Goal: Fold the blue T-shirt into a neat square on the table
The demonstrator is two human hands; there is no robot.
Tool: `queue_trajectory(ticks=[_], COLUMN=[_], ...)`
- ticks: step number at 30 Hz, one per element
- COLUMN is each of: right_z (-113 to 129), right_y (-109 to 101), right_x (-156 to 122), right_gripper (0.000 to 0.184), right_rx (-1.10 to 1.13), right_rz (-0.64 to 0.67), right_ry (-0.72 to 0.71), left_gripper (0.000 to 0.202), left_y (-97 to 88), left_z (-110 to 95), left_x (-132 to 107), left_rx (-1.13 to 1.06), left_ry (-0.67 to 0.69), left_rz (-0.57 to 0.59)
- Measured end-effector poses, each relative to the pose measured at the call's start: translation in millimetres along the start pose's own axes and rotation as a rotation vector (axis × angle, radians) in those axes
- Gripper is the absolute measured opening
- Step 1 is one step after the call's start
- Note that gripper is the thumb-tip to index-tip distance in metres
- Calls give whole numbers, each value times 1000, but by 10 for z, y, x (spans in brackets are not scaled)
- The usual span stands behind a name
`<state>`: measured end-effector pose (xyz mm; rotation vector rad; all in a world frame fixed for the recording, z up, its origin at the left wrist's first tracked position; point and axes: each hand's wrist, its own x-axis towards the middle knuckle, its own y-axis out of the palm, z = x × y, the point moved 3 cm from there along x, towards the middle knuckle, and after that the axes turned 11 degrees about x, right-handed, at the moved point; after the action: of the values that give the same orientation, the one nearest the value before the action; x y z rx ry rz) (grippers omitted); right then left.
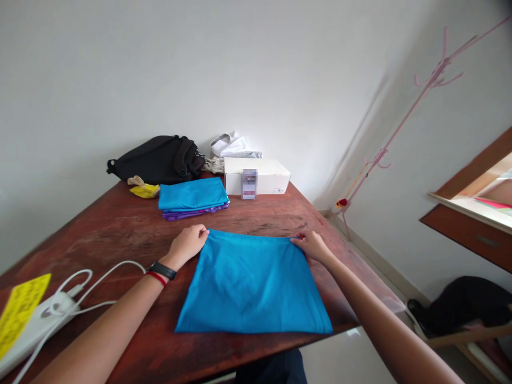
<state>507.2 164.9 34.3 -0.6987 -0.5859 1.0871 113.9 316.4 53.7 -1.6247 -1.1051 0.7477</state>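
At the near end of the table (120,229), a blue cloth (253,285) lies flat and smooth, its near edge loose on the wood. The left hand (186,246) and the right hand (314,246) rest at its two far corners, well apart, with the cloth's width between them. Each hand seems to pinch a corner, with the fingers (202,232) curled at the edge (the thumbs are mostly hidden, so the exact grip is hard to tell). Neither hand lies spread, and the work in hand sits at that far edge.

Just beyond lies a folded blue stack (192,194) on purple cloth (192,215). Behind it are a white box (256,176) with a blurred card (249,184) standing at its front, a black bag (158,160) and a yellow rag (144,190). A white power strip (40,330), its cable (108,277) and a yellow note (18,312) lie by the left forearm. The wood is worn and scuffed. A pink coat rack (404,112) stands against the pale wall (120,80), with a chair (460,336) low at right.
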Motion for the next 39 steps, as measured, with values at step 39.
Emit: queue_trajectory(ticks=[39], right_z=[55], right_y=[437], right_x=[762], right_gripper=[32], right_rx=[277], right_rz=[8], right_ry=[-314], left_gripper=[36], left_y=[21], left_z=[447], left_x=[39], left_rx=[-485], left_ry=[150], left_rz=[234])
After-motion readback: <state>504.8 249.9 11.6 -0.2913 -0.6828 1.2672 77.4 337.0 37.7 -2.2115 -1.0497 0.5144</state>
